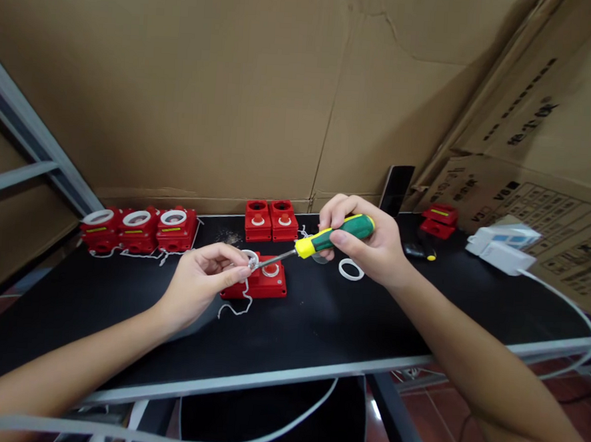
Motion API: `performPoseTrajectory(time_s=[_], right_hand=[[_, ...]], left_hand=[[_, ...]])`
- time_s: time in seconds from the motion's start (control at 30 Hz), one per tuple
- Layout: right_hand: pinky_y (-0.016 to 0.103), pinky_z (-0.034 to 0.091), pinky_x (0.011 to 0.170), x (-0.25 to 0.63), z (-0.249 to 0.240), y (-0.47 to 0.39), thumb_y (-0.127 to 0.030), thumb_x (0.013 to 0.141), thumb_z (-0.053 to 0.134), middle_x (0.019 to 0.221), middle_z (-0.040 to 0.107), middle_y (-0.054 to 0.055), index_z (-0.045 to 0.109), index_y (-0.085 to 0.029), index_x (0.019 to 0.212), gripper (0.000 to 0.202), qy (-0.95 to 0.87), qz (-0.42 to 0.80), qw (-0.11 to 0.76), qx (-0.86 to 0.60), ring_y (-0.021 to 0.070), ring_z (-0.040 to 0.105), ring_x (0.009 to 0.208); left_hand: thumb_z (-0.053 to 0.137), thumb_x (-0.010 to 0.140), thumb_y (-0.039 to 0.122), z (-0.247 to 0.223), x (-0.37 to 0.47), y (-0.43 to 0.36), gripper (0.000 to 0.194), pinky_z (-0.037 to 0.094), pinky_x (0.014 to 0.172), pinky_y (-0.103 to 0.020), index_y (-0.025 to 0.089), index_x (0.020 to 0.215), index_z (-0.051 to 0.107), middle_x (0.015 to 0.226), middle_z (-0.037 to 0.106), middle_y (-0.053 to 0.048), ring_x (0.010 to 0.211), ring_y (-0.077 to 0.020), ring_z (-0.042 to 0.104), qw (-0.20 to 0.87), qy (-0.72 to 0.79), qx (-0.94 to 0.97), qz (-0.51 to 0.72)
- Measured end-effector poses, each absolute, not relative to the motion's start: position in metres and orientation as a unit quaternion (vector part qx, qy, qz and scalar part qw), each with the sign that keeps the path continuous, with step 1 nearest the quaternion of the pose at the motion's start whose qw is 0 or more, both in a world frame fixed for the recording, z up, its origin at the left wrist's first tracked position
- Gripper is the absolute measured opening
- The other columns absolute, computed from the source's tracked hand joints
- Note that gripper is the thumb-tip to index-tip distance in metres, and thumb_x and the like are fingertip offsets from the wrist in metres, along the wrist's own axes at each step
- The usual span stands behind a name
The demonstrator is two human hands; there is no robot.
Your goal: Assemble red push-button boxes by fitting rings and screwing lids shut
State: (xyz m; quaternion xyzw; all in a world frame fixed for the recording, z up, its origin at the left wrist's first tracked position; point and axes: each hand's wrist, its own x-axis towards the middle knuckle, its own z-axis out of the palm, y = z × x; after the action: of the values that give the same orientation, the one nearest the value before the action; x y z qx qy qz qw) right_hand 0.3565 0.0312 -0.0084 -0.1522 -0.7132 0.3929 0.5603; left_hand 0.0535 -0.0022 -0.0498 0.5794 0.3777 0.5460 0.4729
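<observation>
My right hand [369, 242] grips a green-and-yellow screwdriver [347, 234] above and to the right of the red housing [271, 287], its shaft slanting down to my left hand [209, 272]. With that hand I pinch white string [243, 303] over the housing's left end; whatever small piece sits there seems too blurred to name. Right of the housing lies a loose ring [351, 270]; behind it, two red units [258, 229]; farther left, three ring-topped boxes [138, 237].
</observation>
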Motion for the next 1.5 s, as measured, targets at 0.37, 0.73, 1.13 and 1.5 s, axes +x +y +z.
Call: performPoseTrajectory(time_s=[0.37,0.73,1.13,1.5], right_hand=[[0.031,0.072,0.061,0.358,-0.009,0.03,-0.044,0.099,0.093,0.106,0.071,0.004,0.071,-0.023,0.099,0.03,-0.728,0.382,0.541,-0.175,0.0139,0.074,0.067],[0.03,0.07,0.061,0.358,-0.01,0.03,-0.037,0.1,0.092,0.106,0.07,0.005,0.074,-0.023,0.099,0.023,-0.732,0.372,0.545,-0.169,0.0148,0.073,0.072],[0.045,0.066,0.103,0.367,-0.008,0.035,-0.031,0.102,0.09,0.116,0.082,0.011,0.086,-0.024,0.114,0.014,-0.834,0.224,0.479,-0.158,0.0263,0.079,0.11],[0.033,0.066,0.102,0.368,-0.007,0.039,-0.024,0.111,0.081,0.125,0.089,0.012,0.083,-0.019,0.139,0.028,-0.919,0.137,0.341,-0.145,0.0216,0.084,0.112]], left_hand=[[0.11,0.072,0.041,-0.05,0.056,-0.004,0.035,0.066,0.07,-0.03,0.02,0.078,0.083,0.089,0.086,-0.008,0.079,-0.0215,0.08,0.455,0.385,0.595,0.539],[0.113,0.068,0.037,-0.047,0.056,-0.004,0.034,0.064,0.07,-0.027,0.02,0.076,0.085,0.089,0.087,-0.006,0.078,-0.0186,0.078,0.465,0.382,0.578,0.551],[0.112,0.074,0.039,-0.046,0.053,0.001,0.033,0.064,0.071,-0.023,0.021,0.084,0.087,0.089,0.086,-0.004,0.079,-0.0167,0.08,0.412,0.355,0.59,0.596],[0.103,0.081,0.032,-0.043,0.052,0.002,0.02,0.07,0.071,-0.031,0.022,0.08,0.085,0.088,0.085,-0.005,0.077,-0.0203,0.08,0.354,0.361,0.639,0.579]])
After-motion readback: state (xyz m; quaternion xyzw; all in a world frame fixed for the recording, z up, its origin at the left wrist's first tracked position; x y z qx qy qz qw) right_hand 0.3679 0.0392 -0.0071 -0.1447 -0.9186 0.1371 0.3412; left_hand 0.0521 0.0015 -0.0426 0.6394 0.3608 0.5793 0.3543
